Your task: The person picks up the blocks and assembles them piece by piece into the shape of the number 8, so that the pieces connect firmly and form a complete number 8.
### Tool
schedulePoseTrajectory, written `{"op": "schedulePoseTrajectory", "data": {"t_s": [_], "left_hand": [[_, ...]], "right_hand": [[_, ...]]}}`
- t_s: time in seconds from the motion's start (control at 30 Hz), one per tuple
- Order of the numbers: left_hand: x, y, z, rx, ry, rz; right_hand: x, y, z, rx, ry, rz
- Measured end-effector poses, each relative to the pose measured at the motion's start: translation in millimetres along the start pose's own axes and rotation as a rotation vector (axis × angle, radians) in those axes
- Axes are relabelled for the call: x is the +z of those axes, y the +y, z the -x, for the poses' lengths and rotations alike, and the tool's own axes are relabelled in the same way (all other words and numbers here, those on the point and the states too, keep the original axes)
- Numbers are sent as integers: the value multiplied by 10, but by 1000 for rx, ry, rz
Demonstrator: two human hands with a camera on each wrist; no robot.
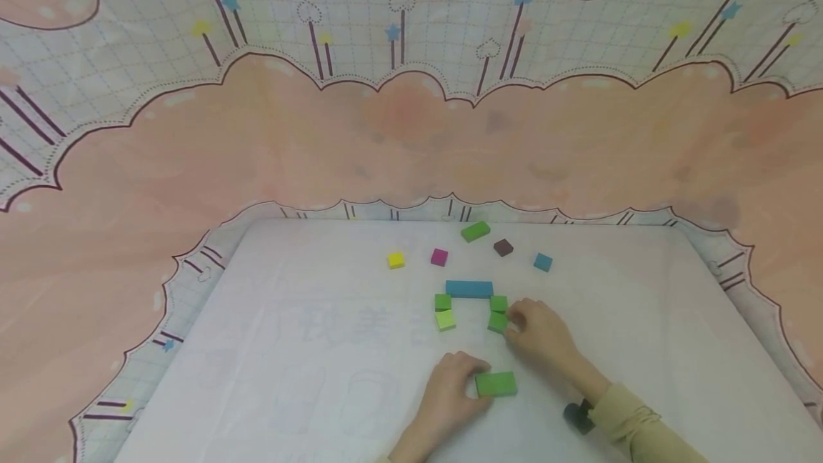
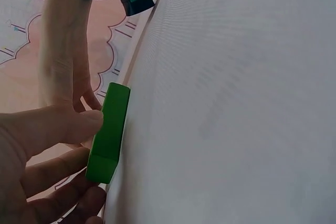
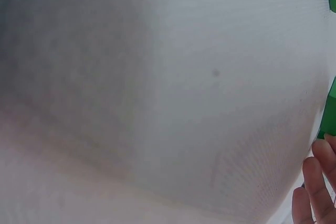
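My left hand (image 1: 450, 388) pinches a green rectangular block (image 1: 496, 384) between thumb and fingers, close over the white table; the left wrist view shows the thumb on its face. My right hand (image 1: 540, 334) has curled fingers with the tips at a green cube (image 1: 498, 322), holding its right side. Behind that cube sits another green cube (image 1: 499, 304). Opposite them, a light green cube (image 1: 445, 320) lies in front of a darker green cube (image 1: 442, 302). A long blue block (image 1: 469, 289) spans the far end between the two columns.
Farther back on the white table (image 1: 308, 363) lie a yellow cube (image 1: 396, 260), a magenta cube (image 1: 439, 257), a dark brown cube (image 1: 504, 248), a blue cube (image 1: 543, 262) and a green rectangular block (image 1: 476, 231). A patterned curtain (image 1: 411, 141) hangs behind the table.
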State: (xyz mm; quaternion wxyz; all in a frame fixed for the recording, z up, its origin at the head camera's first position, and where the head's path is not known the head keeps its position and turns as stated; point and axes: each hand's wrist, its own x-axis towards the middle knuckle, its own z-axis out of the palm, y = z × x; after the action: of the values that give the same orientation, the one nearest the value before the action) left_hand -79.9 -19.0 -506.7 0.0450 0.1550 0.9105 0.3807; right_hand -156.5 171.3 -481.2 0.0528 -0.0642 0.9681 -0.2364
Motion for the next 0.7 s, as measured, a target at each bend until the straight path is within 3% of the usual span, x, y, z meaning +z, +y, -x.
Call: {"op": "schedulePoseTrajectory", "data": {"t_s": [0.4, 0.7], "left_hand": [[13, 28, -21, -4, -48, -11], [7, 32, -24, 22, -34, -47]], "right_hand": [[-11, 6, -1, -16, 10, 5], [-22, -9, 9, -11, 13, 2]]}}
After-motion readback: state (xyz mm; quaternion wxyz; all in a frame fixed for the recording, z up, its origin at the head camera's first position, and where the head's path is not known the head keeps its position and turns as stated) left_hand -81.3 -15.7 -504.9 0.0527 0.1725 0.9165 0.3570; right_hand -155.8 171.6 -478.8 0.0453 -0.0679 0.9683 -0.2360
